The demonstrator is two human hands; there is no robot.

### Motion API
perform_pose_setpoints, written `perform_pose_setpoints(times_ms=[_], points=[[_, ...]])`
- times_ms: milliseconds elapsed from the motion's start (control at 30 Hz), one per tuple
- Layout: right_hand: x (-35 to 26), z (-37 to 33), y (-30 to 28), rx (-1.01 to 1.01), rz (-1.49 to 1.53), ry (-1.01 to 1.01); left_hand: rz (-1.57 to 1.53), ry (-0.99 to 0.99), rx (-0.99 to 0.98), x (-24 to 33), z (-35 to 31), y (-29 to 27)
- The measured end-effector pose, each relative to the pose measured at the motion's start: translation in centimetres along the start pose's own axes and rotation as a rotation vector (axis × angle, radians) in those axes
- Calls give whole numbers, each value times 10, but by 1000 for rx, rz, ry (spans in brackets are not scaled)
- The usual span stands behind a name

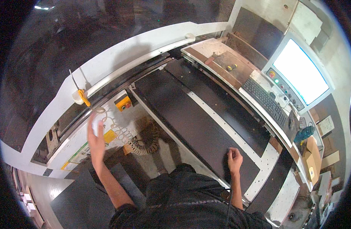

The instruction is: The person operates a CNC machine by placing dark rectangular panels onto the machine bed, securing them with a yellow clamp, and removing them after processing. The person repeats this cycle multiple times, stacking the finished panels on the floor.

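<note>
My left hand (95,140) is raised at the left, slightly blurred, its fingers stretched apart and holding nothing. Just beyond its fingertips hangs a yellow air blow gun (84,97) with a thin metal nozzle, at the end of a white rail. A coiled beige air hose (145,147) loops down from it, past my hand. My right hand (234,160) is over a dark flat panel (194,131) on the machine bed, with fingers curled in and nothing visible in them. Whether it touches the panel, I cannot tell.
A yellow box with a red button (123,103) sits on the machine's side. To the right stand a keyboard (263,100), a bright monitor (300,72) and an open cardboard box (312,160). A dark sheet (82,200) is at the lower left. White perforated strips (221,123) cross the bed.
</note>
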State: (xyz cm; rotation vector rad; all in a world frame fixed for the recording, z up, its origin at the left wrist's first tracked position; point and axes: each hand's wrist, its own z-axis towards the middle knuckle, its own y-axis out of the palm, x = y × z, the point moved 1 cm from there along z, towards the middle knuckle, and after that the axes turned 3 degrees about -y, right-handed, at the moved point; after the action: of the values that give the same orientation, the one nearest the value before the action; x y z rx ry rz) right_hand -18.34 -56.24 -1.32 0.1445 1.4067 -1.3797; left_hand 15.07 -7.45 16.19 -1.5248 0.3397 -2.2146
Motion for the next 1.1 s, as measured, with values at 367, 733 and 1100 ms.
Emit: perform_pose_setpoints(times_ms=[367, 733, 1100], points=[[6, 10, 0, 13, -93, -11, 471, 297, 382, -83, 125, 0], [9, 22, -11, -106, 412, 375, -504, 166, 405, -39, 132, 43], [11, 20, -12, -42, 475, 380, 205, -276, -602, 24, 20, 277]])
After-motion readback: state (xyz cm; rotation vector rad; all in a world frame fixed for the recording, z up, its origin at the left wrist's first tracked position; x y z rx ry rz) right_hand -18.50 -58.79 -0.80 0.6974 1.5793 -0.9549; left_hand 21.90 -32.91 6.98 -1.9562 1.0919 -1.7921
